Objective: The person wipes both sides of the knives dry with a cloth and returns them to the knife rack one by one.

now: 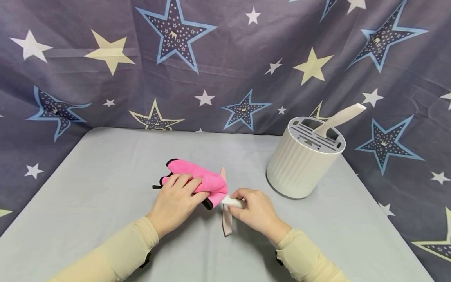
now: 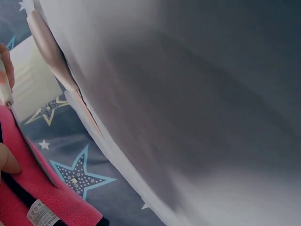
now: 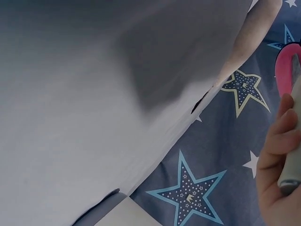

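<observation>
My right hand (image 1: 255, 209) grips a knife by its white handle (image 1: 235, 202). Around its blade (image 2: 35, 153) my left hand (image 1: 179, 201) holds a folded pink cloth (image 1: 208, 181) with black edging. A white label (image 2: 43, 214) shows on the cloth in the left wrist view. Beneath the held knife, a second knife with a pale pink handle (image 1: 227, 223) lies on the table, its tip pointing away from me. The pink cloth and the held knife hide its middle in the head view. The right wrist view shows my right fingers (image 3: 284, 141) curled round the white handle.
A white ribbed knife block (image 1: 299, 164) stands at the back right of the grey-covered table (image 1: 116, 176). One cream-handled knife (image 1: 340, 119) leans out of its slotted top. A dark curtain with stars (image 1: 218, 78) hangs behind the table and along its sides.
</observation>
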Demonstrator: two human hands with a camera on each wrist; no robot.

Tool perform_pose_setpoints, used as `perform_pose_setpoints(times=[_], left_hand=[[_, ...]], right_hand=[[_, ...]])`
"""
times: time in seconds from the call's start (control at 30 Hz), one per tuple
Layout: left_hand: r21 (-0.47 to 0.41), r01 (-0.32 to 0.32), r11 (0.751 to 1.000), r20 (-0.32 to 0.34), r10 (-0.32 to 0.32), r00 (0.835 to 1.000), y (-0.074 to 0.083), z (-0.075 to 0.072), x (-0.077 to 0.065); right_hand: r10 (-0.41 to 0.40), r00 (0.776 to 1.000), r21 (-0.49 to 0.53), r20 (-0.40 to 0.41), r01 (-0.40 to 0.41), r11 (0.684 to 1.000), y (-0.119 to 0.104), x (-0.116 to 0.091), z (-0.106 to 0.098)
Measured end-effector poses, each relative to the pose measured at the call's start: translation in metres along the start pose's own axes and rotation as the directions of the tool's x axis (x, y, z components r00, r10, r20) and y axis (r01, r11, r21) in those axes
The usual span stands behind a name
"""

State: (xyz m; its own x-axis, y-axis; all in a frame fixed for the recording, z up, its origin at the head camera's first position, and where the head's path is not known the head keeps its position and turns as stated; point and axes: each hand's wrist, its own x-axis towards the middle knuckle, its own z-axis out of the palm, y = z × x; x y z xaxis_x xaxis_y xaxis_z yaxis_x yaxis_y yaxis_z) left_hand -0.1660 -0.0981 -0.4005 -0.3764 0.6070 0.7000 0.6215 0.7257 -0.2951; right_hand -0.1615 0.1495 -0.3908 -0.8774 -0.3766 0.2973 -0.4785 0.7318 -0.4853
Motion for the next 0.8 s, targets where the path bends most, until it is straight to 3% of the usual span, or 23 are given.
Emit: perform_pose_setpoints(times=[0.47,0.8], left_hand=[[-0.017,0.012,1.000,0.036,-0.011,0.999,-0.009,-0.001,-0.011],[-0.007,0.029,1.000,-0.003,-0.029,1.000,-0.014,-0.002,-0.018]], right_hand=[[0.017,1.000,0.045,-0.021,-0.016,0.999,0.012,-0.010,-0.006],[0.028,0.999,0.042,-0.025,-0.027,0.999,0.021,-0.017,-0.010]])
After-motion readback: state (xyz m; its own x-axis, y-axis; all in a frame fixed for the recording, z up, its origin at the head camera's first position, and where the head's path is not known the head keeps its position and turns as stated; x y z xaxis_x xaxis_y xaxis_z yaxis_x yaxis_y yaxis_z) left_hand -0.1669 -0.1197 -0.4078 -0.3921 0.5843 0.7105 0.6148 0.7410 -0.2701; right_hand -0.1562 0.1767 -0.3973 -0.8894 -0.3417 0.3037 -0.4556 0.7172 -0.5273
